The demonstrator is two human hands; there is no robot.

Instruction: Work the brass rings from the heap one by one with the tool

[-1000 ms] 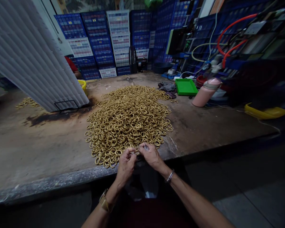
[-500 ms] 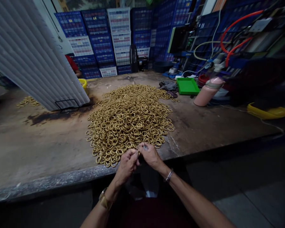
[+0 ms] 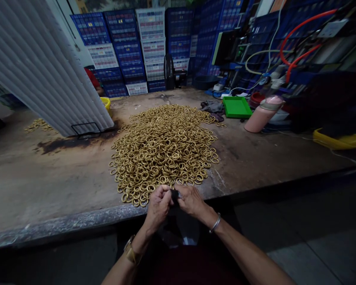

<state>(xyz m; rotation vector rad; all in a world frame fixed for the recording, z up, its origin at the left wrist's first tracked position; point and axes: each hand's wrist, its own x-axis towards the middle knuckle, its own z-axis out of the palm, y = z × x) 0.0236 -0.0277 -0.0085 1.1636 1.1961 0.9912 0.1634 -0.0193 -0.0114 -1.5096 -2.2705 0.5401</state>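
Observation:
A large heap of brass-coloured rings (image 3: pixel 163 146) lies on the worktable in front of me. At the heap's near edge, over the table's front edge, my two hands meet with fingertips close together. My left hand (image 3: pixel 159 204) is closed in a pinch; what its fingers hold is hidden. My right hand (image 3: pixel 193 202) is closed too, its thumb and fingers on a small dark piece (image 3: pixel 174 194) with a greyish bit beside it. That piece fills the gap between the hands, and its kind is too small to tell.
A ribbed pale panel (image 3: pixel 56 71) leans at the left on a wire stand. Beyond it show a yellow bowl (image 3: pixel 106 103) and a person's red sleeve (image 3: pixel 92 79). At the right are a green tray (image 3: pixel 236 107), a pink bottle (image 3: pixel 262 115) and a yellow scoop-like tray (image 3: pixel 341 140). Stacked crates (image 3: pixel 124 51) stand behind.
The dark piece now shows between my hands, where a brass ring showed at my left fingertips before. My right hand has turned and lowered slightly. The view has shifted a little.

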